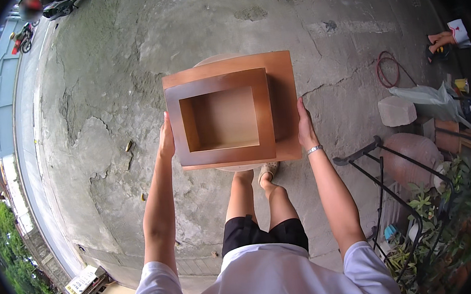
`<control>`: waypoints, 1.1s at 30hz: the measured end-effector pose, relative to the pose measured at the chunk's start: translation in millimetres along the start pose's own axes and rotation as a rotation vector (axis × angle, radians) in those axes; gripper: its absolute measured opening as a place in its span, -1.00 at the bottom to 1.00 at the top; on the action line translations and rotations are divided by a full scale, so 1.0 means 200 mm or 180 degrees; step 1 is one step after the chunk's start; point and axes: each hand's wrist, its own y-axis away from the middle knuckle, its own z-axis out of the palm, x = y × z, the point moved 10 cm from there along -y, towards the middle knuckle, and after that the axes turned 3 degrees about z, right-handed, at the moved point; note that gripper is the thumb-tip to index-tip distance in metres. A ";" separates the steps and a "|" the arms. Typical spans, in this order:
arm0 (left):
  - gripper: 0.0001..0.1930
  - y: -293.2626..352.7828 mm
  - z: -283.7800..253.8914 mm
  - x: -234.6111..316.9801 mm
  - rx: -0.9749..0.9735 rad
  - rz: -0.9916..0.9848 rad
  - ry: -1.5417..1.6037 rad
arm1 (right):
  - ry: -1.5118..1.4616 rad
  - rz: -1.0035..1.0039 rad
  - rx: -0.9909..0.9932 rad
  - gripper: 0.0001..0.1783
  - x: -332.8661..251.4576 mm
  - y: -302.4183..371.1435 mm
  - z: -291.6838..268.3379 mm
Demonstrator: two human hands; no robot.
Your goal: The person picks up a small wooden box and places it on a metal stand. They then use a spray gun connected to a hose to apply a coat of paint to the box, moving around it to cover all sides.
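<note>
A copper-brown box (pixel 175 130) with a rectangular window in its front is between my hands. Its hollow inside is pale tan, and a wider brown board (pixel 285 109) of the same colour lies behind or under it. My left hand (pixel 166 137) grips the left edge, fingers mostly hidden at the side. On the opposite edge my right hand (pixel 306 125) presses with its thumb side up, a metal watch or bracelet (pixel 314 149) on that wrist. Part of a pale round top (pixel 232 169) shows beneath the board; whether the board touches it I cannot tell.
Cracked concrete (pixel 103 102) surrounds me. To the right stand a black metal frame (pixel 383 179), a large clay pot (pixel 413 156), a stone block (pixel 397 111), a red hose loop (pixel 386 69) and plants (pixel 426 214). Another person's legs (pixel 440 41) show far right; a road (pixel 36 136) runs left.
</note>
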 end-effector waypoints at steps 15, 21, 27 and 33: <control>-0.16 -1.26 -0.36 -0.07 0.0602 -0.0695 -0.0393 | 0.0815 0.0544 -0.0212 0.05 -0.10 -1.50 0.47; 0.07 -1.52 -0.33 -0.25 0.0497 -0.0912 0.0374 | 0.1324 0.0864 -0.0094 0.13 -0.06 -1.76 0.50; 0.10 -1.34 -0.46 -0.34 0.1170 -0.1550 -0.0302 | 0.1663 0.0813 -0.0218 -0.04 -0.11 -1.77 0.27; -0.18 -0.58 -0.48 -0.05 0.2023 -0.1477 -0.1980 | 0.2653 0.0931 0.0676 -0.46 -0.25 -0.98 -0.50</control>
